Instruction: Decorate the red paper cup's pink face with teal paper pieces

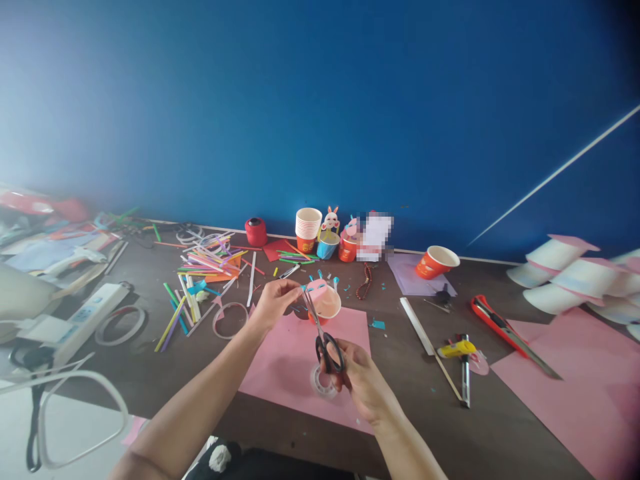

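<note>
In my right hand is a pair of black-handled scissors, its fingers closed around the loops and the blades angled up and left. My left hand is pinched at the scissor tips, on what looks like a small blue paper piece. Just behind the blades stands a paper cup with a pink cutout and small blue strips at its rim. A pink paper sheet lies under the cup. Partly hidden by my right hand, a clear tape roll rests on that sheet.
Colourful strips and another tape roll lie left. Stacked cups and decorated cups stand by the blue wall. An orange cup, a yellow cutter, a red knife and more cups are right; a power strip is far left.
</note>
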`<state>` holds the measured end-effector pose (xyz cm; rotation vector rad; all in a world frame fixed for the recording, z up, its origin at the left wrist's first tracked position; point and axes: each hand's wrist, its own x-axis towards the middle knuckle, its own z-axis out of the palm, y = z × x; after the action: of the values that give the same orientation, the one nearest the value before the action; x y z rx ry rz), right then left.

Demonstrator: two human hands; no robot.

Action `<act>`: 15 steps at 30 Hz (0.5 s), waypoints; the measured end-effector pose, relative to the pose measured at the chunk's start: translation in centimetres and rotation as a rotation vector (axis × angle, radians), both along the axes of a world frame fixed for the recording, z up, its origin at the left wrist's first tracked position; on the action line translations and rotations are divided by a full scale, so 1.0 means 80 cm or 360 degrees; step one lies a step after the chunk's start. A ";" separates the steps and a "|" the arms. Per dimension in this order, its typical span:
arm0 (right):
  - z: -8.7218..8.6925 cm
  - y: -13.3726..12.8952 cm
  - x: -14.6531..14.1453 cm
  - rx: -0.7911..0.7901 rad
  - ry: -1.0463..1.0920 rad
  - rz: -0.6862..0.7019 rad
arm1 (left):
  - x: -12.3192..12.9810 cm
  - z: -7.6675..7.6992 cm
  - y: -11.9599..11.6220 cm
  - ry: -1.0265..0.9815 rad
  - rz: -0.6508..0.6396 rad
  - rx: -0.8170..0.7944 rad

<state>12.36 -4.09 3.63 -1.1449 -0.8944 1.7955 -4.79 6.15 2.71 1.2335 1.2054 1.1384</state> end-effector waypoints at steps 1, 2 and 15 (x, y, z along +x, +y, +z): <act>-0.001 0.001 -0.001 -0.0001 0.0016 0.0005 | 0.000 0.000 0.000 -0.0006 -0.0003 0.0001; -0.003 0.001 -0.001 -0.0006 0.0037 0.0016 | 0.000 0.000 0.000 -0.0012 -0.0003 0.0003; -0.024 -0.002 -0.013 0.0000 0.0190 0.0008 | 0.002 0.001 -0.001 -0.0032 0.0019 0.0029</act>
<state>11.36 -4.25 1.70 -1.0246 -0.8273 1.8473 -4.61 6.08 2.79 1.2274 1.1911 1.1704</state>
